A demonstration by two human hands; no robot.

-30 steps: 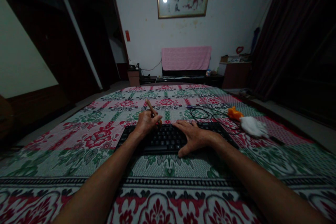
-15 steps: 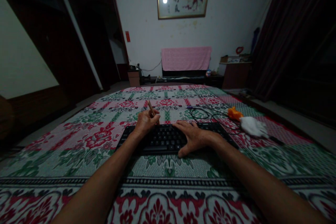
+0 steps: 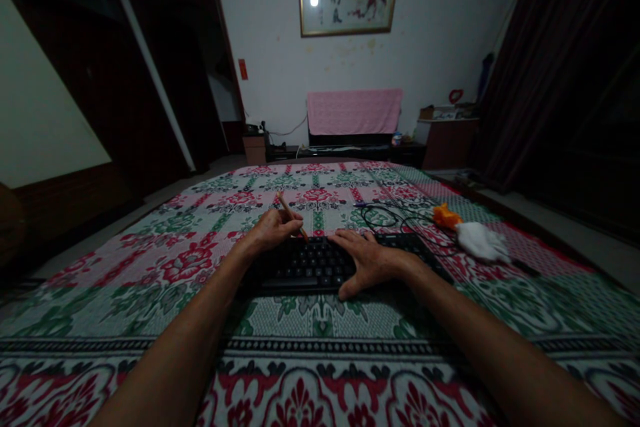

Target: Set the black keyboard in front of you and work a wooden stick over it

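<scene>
A black keyboard (image 3: 313, 265) lies flat on the flowered cloth in front of me. My left hand (image 3: 271, 229) is closed around a thin wooden stick (image 3: 285, 204) with a reddish lower tip, which slants down to the keyboard's back edge. Whether it is a pencil or a small brush I cannot tell. Over the right half of the keyboard rests my right hand (image 3: 369, 257), its fingers stretched across the keys and its thumb spread at the front edge. It covers part of the keys and holds nothing.
A dark cable (image 3: 383, 217) loops behind the keyboard. To the right lie an orange cloth (image 3: 447, 217) and a white crumpled cloth (image 3: 483, 242) with a dark handle-like piece beside it. The patterned cloth (image 3: 185, 263) covers the whole surface. A pink cloth (image 3: 355, 112) hangs at the far wall.
My left hand has shifted slightly left, and the stick now leans more, with its lower tip showing at the keyboard's back edge. My right hand stays nearly where it was.
</scene>
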